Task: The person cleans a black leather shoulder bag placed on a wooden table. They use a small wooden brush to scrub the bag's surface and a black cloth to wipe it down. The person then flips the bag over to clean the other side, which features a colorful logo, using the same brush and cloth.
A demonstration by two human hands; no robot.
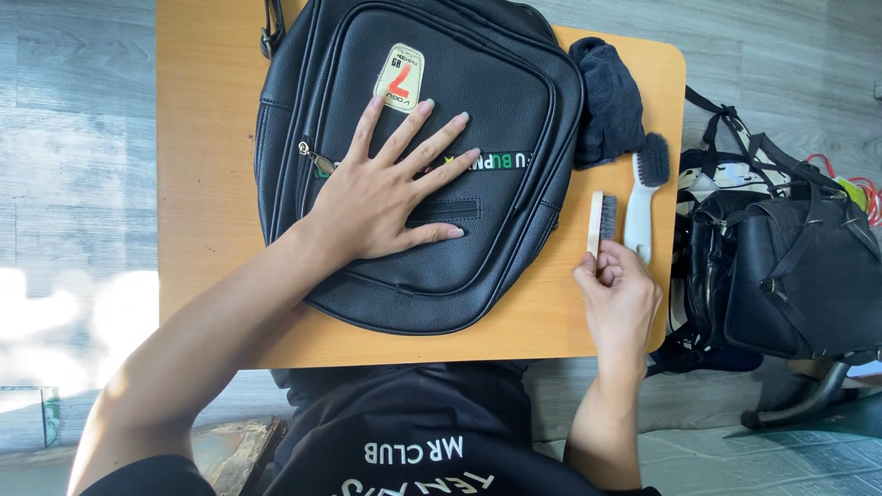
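A black leather backpack (pixel 367 64) lies flat on a small orange wooden table (pixel 207 184). My left hand (pixel 390 188) rests flat on the bag's front pocket, fingers spread. My right hand (pixel 620 294) is at the table's right edge, its fingertips touching the near end of a small wooden brush (pixel 597 220) with dark bristles. Right beside that brush lies a white-handled brush (pixel 643 184) with dark bristles. A dark folded cloth (pixel 606 101) sits at the table's far right corner, against the bag.
On the floor to the right stands another black bag (pixel 790 266) with straps, with white items and red cord behind it. The floor is grey wood plank. My dark shirt fills the bottom of the view.
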